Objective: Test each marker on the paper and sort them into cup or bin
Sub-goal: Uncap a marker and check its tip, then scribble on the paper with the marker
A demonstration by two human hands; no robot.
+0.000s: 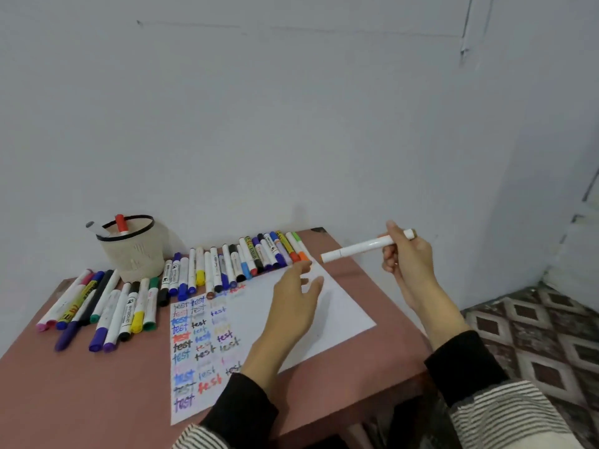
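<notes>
Right hand (406, 254) grips a white marker (359, 249) near its far end, holding it raised above the right edge of the pink table (136, 384) with its orange-tipped end pointing left. Left hand (296, 304) hovers with fingers spread and relaxed over the white paper (337, 314), which carries rows of the word "test" in several colours on its left part. Row of markers (233, 264) lies along the paper's far edge, a second group (103, 306) lies at far left, and the beige cup (131, 251) behind them holds two markers.
</notes>
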